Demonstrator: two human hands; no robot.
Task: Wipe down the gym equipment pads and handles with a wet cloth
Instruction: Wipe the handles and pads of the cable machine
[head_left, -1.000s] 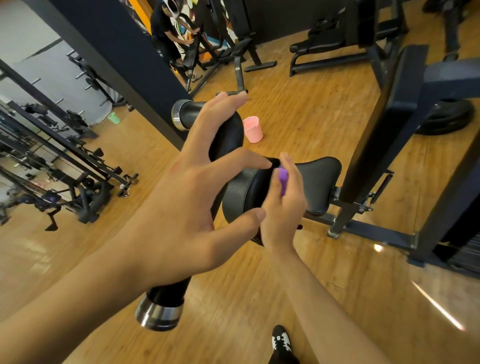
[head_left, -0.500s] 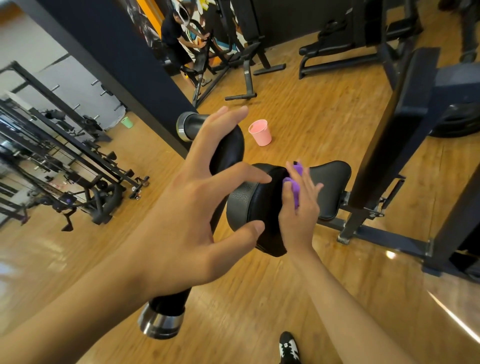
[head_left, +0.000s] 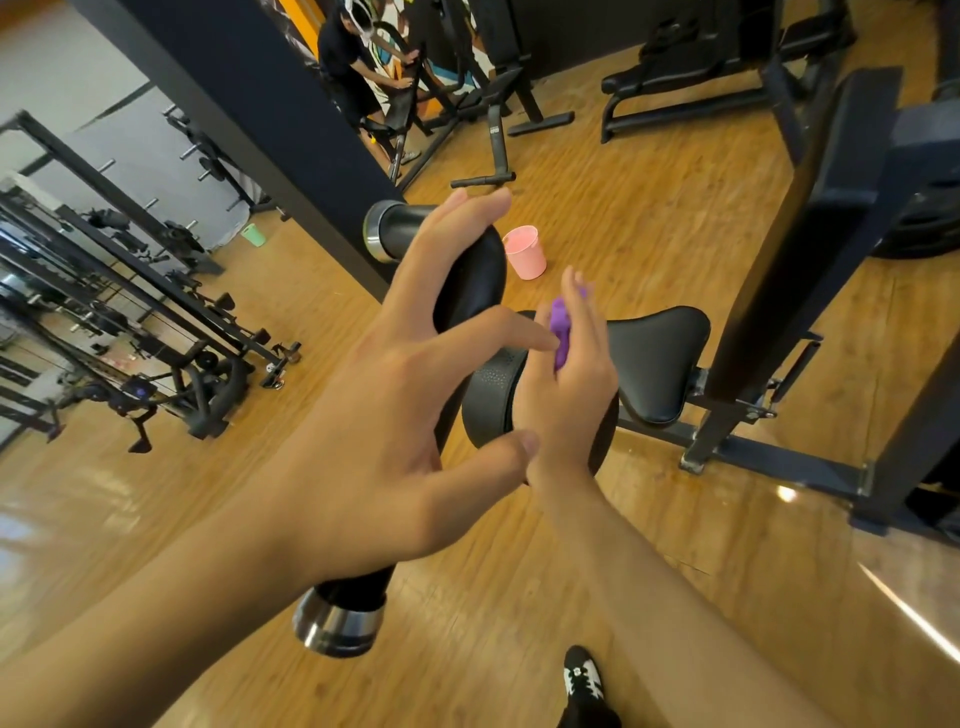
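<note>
On the pad (head_left: 488, 384), right hand (head_left: 569, 384) presses cloth (head_left: 562, 332).

The left forearm comes in from the lower left of the frame, and the left hand (head_left: 384, 415) fills the centre, seen from its back with fingers spread and curved: the upper fingers curl over something dark, the index reaches right, the thumb points right below it. The right forearm rises from the lower right to the right hand (head_left: 569, 384), just right of centre, held edge-on with fingers straight and together, pointing to the upper frame, pressed flat.
</note>
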